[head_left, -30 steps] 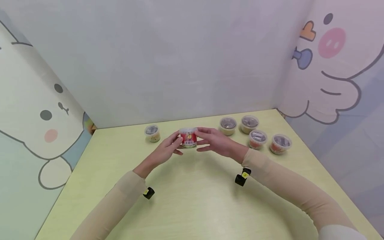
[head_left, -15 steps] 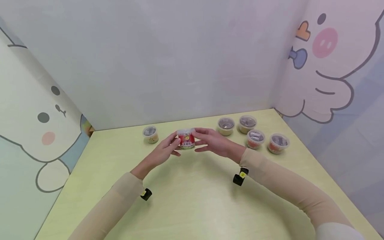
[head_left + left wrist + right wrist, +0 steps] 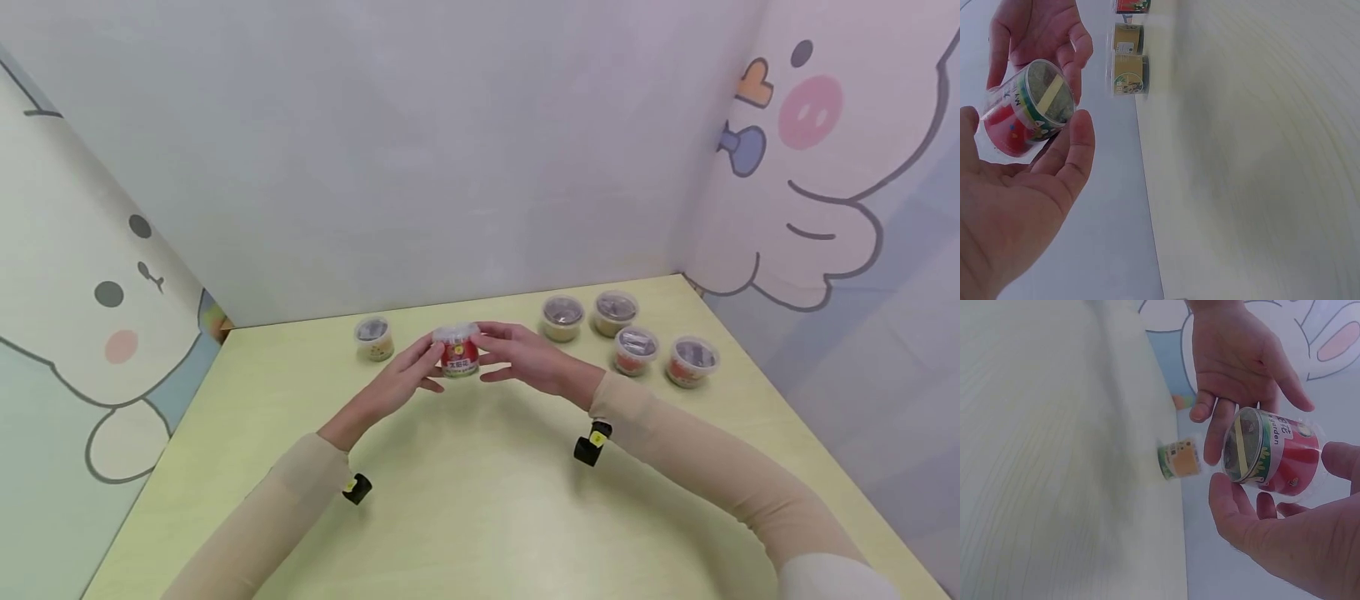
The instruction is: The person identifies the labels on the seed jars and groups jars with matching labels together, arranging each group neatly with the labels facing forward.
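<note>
A clear plastic tub (image 3: 458, 357) with a red label and white lettering is held up over the far part of the table, leaning slightly. My left hand (image 3: 396, 380) grips its left side, thumb on the front. From the right, my right hand (image 3: 531, 360) holds it with thumb and fingers, some of them behind it. In the left wrist view, the base of the tub (image 3: 1050, 94) shows dark contents and a pale strip across it. The right wrist view has the same tub (image 3: 1282, 453) between the fingertips of both hands.
On the yellowish table (image 3: 480, 500), a small lidded tub (image 3: 374, 339) stands at the back left. Several more stand at the back right, among them a tan one (image 3: 562, 318) and a red-labelled one (image 3: 692, 362). A pale wall (image 3: 450, 167) rises behind, with cartoon-printed sides.
Both hands keep hold of the tub, which has shifted slightly left and now leans a little, its top to the left. The head view has also turned slightly. The other tubs stay put.
</note>
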`<state>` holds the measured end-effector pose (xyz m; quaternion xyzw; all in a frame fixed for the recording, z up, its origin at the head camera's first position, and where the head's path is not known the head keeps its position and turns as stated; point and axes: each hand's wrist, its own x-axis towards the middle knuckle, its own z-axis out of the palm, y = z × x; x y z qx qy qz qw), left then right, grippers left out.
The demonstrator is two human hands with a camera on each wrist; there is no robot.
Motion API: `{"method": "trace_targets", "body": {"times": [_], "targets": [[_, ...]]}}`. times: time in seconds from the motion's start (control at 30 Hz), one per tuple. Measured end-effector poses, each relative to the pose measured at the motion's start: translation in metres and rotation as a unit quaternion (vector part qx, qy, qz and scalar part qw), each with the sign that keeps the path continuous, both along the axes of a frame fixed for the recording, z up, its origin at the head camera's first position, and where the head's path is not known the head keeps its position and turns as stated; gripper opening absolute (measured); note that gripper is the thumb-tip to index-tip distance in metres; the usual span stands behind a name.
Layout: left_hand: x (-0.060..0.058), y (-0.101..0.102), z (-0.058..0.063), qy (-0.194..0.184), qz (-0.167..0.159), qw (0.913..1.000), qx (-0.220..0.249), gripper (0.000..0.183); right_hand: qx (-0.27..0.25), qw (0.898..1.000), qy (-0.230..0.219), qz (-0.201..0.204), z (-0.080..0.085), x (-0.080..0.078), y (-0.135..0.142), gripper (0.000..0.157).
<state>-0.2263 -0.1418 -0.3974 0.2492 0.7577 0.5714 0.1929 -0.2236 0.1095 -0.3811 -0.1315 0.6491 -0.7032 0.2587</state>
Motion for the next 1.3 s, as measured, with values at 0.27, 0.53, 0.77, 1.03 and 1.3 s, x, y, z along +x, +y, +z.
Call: {"method": "trace_targets", "body": {"times": [0.27,0.53,0.77,1.03,1.3], "targets": [[0.000,-0.006,0.002,0.000,0.011,0.9998,-0.016,0.058,0.004,1.000,-0.004,0.005,-0.001,-0.002,-0.005,0.059],[-0.001,-0.019,0.004,0.010,0.010,0.9998,-0.013,0.058,0.000,1.000,0.007,0.002,0.003,-0.002,-0.019,0.056],[-0.001,-0.040,0.007,0.038,0.011,0.9992,-0.009,0.053,-0.015,1.000,0.005,0.017,0.001,-0.007,-0.037,0.058],[0.006,-0.074,0.000,0.042,0.027,0.9986,-0.018,0.055,-0.023,0.999,-0.008,0.033,-0.007,-0.005,-0.070,0.056],[0.015,-0.105,-0.014,0.036,0.054,0.9978,-0.008,0.056,-0.032,0.999,-0.013,0.030,-0.023,-0.002,-0.104,0.054]]}}
